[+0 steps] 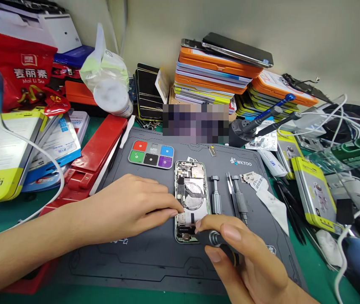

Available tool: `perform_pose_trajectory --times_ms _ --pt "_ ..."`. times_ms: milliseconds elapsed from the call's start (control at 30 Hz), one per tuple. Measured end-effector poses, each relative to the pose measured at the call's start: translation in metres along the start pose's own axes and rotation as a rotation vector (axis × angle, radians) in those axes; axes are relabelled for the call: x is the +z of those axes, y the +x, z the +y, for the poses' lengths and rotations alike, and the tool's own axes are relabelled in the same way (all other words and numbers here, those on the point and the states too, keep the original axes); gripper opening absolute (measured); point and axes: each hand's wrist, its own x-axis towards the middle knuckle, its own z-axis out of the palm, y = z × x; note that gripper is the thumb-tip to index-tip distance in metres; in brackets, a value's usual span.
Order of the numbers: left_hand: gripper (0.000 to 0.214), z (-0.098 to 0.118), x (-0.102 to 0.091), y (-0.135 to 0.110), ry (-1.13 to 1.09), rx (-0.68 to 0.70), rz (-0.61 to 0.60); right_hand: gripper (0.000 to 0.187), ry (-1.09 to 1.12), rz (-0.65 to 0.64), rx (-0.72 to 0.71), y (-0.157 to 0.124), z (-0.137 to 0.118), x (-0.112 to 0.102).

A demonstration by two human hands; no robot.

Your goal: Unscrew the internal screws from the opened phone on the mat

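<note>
An opened smartphone lies on the grey work mat, its battery, round coil and lower connectors exposed. My left hand reaches in from the left, with thumb and index finger close together on the phone's left edge. In my right hand, at the phone's lower right corner, is a short dark screwdriver with a ridged metallic part. My fingers partly cover it, and its tip cannot be made out. Right of the phone lie two grey screwdrivers, one nearer and one farther, with tweezers between them.
A coloured magnetic-looking pad sits behind the phone on the mat. A dark tool holder stands at the back right. Stacked boxes, a red stapler-like tool, yellow battery boxes and white cables surround the mat.
</note>
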Motion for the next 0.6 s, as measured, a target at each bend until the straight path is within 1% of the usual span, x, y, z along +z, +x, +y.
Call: perform_pose_trajectory --times_ms 133,200,367,500,600 --pt "0.025 -0.0006 0.0006 -0.0007 -0.003 -0.016 -0.010 0.094 -0.107 -0.027 -0.054 0.0009 0.0020 -0.0026" --pt "0.026 -0.0009 0.0008 -0.0009 -0.006 -0.020 -0.015 0.093 -0.155 -0.036 -0.071 0.0009 0.0027 -0.0034" --pt "0.025 -0.0010 0.0002 -0.0006 -0.014 -0.013 -0.010 0.088 -0.100 -0.011 -0.070 0.0020 0.0018 -0.0023" --pt "0.025 -0.0006 0.0005 -0.0017 -0.020 -0.025 -0.007 0.083 -0.166 -0.038 -0.081 0.0054 -0.0007 -0.0039" --pt "0.025 -0.0002 0.0015 -0.0023 -0.029 -0.023 -0.004 0.070 -0.177 -0.048 -0.066 0.0068 -0.0023 -0.0072"
